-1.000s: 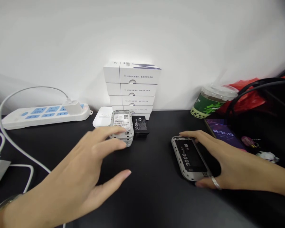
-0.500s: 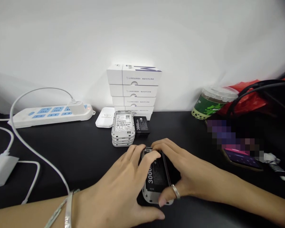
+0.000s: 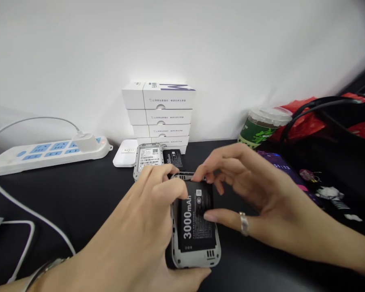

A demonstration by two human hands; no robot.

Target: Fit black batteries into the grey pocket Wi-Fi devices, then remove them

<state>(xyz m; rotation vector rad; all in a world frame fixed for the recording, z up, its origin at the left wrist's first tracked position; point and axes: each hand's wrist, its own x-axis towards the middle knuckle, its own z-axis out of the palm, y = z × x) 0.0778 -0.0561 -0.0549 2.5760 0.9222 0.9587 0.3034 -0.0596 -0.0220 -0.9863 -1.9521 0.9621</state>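
My left hand (image 3: 140,219) grips a grey pocket router (image 3: 197,260) by its upper end and left side, with its back facing up. A black 3000mAh battery (image 3: 194,215) lies in the router's open back. My right hand (image 3: 249,190) sits above it, fingertips at the battery's top end and thumb on its face. Past my left fingers stands a stack of similar grey routers (image 3: 147,159), partly hidden by them. A loose black battery (image 3: 173,158) lies behind that stack, its left part hidden.
Several white boxes (image 3: 159,117) stand stacked against the wall behind a small white device (image 3: 124,153). A white power strip (image 3: 48,152) with cables lies at left on the black table (image 3: 79,194). At right are a plastic cup (image 3: 261,127), a phone (image 3: 280,164) and a black bag (image 3: 322,134).
The router has moved from the right side of the table to the centre, between both hands. My left hand has come over to grip it, and my right fingers now spread above the battery.
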